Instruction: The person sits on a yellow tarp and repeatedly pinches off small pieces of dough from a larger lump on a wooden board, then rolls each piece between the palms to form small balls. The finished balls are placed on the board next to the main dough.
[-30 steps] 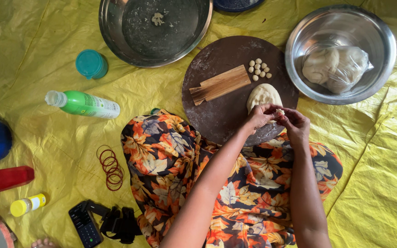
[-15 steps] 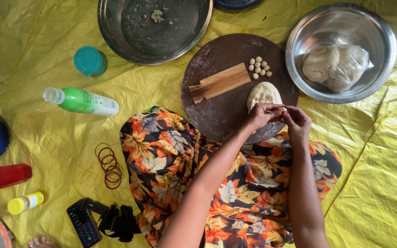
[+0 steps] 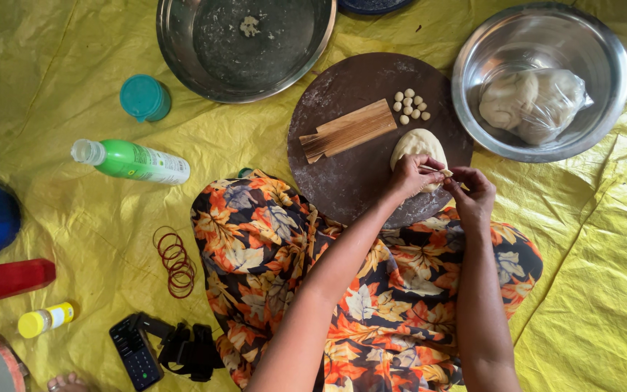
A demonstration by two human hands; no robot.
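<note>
Both hands meet over the near edge of a round dark wooden board [image 3: 342, 174]. My left hand [image 3: 414, 174] and my right hand [image 3: 472, 192] pinch a thin stick with a small dough piece [image 3: 444, 172] between their fingertips. Just behind the left hand lies a pale dough lump [image 3: 419, 144]. Several small dough balls [image 3: 410, 106] and a bundle of thin wooden sticks [image 3: 348, 131] rest farther back on the board.
A steel bowl [image 3: 604, 72] with bagged dough [image 3: 535, 101] stands at the right, a large steel pan [image 3: 183, 58] at the back. On the yellow sheet lie a green bottle [image 3: 136, 161], teal lid [image 3: 143, 96], rubber bands [image 3: 174, 261], phone [image 3: 136, 352], yellow bottle [image 3: 45, 319].
My hands have drawn slightly apart, the right one moving a little right and toward me; the stick now shows between them. The view shifted a bit.
</note>
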